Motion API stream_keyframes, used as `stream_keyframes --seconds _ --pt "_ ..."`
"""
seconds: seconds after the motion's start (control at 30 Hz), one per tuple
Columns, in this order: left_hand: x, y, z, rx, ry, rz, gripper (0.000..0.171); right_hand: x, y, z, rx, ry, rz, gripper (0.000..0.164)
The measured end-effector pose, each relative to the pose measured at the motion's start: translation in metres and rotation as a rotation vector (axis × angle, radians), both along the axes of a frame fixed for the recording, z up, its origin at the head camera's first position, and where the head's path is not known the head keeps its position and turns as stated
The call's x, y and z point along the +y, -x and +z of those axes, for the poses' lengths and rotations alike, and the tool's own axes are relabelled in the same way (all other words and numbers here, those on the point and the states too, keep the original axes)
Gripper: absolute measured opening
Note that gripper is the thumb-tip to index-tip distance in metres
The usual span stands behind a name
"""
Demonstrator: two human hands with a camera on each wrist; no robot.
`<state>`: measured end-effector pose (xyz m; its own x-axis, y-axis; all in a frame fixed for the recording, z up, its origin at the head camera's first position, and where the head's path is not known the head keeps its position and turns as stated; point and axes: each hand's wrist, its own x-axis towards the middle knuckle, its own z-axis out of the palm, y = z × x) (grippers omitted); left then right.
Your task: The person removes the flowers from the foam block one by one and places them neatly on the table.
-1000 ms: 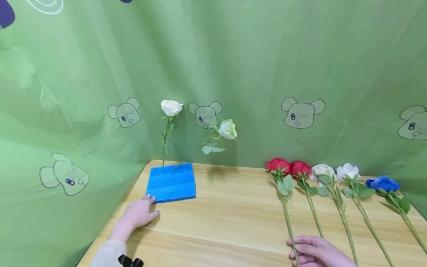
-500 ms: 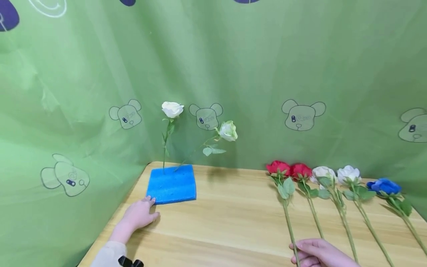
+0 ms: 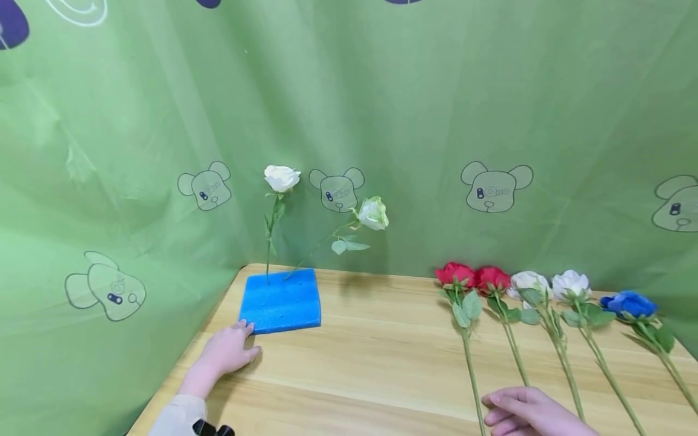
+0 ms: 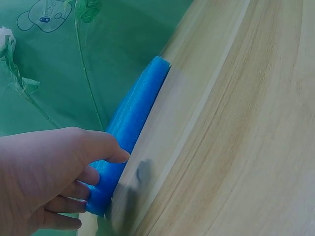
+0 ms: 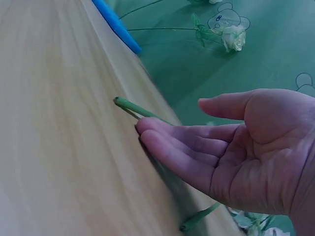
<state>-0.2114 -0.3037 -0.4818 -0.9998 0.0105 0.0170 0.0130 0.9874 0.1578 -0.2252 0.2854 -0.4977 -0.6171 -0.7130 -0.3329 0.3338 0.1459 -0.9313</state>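
My left hand (image 3: 226, 349) rests its fingertips on the near left corner of a blue foam block (image 3: 280, 306). In the left wrist view the thumb lies at the block's front edge. A white rose (image 3: 282, 178) stands upright in the foam; a greenish-white rose (image 3: 373, 214) leans right out of it. My right hand (image 3: 526, 413) is beside the lower stem of the leftmost red rose (image 3: 455, 274), which lies on the table. In the right wrist view its thumb is spread from loosely bent fingers, and the green stem (image 5: 140, 109) passes behind the fingertips.
Right of that flower lie another red rose (image 3: 492, 278), two white roses (image 3: 529, 283) and a blue rose (image 3: 629, 304), stems toward me. They are on a wooden table (image 3: 371, 357). A green curtain (image 3: 403, 121) hangs close behind and left of it.
My right hand has let go of the red rose's stem and moved slightly right. The stem now lies left of the fingers. The left hand has stayed at the foam corner.
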Motion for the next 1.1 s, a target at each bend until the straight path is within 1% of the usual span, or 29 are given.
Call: stream_keyframes --seconds 0.07,0.13,0.23,0.33,0.47,0.6,0.73,0.8,0.9,1.03,1.1 --pt "0.0 -0.001 0.0 -0.003 0.004 -0.003 0.062 0.001 -0.001 0.003 0.022 -0.009 -0.002 0.046" --pt "0.0 -0.001 0.0 -0.002 0.004 -0.006 0.062 0.001 -0.001 0.008 0.061 -0.042 -0.008 0.048" --pt "0.001 -0.002 0.002 -0.002 -0.003 -0.01 0.062 -0.003 0.002 0.019 0.137 -0.111 -0.023 0.051" --pt "0.0 -0.003 0.003 0.002 -0.009 -0.011 0.061 -0.013 0.006 0.031 0.207 -0.167 -0.03 0.053" --pt "-0.002 -0.002 0.003 0.001 -0.005 -0.009 0.061 -0.03 0.012 0.043 0.299 -0.167 -0.016 0.053" --pt "-0.001 0.002 0.002 0.001 -0.007 -0.013 0.061 -0.046 0.019 0.053 0.395 -0.149 0.008 0.052" --pt "0.001 0.005 -0.001 0.006 -0.021 -0.004 0.058 -0.063 0.025 0.061 0.468 -0.179 0.013 0.052" --pt "0.003 0.007 -0.001 0.012 -0.018 0.001 0.056 -0.073 0.028 0.064 0.493 -0.206 0.012 0.052" --pt "0.005 0.01 0.0 0.042 0.013 -0.007 0.05 -0.091 0.035 0.067 0.52 -0.222 0.028 0.052" --pt "0.008 0.011 0.001 0.082 0.064 -0.015 0.042 -0.117 0.044 0.07 0.547 -0.2 0.061 0.051" --pt "0.009 0.011 0.002 0.083 0.079 -0.022 0.041 -0.128 0.047 0.071 0.546 -0.199 0.068 0.049"
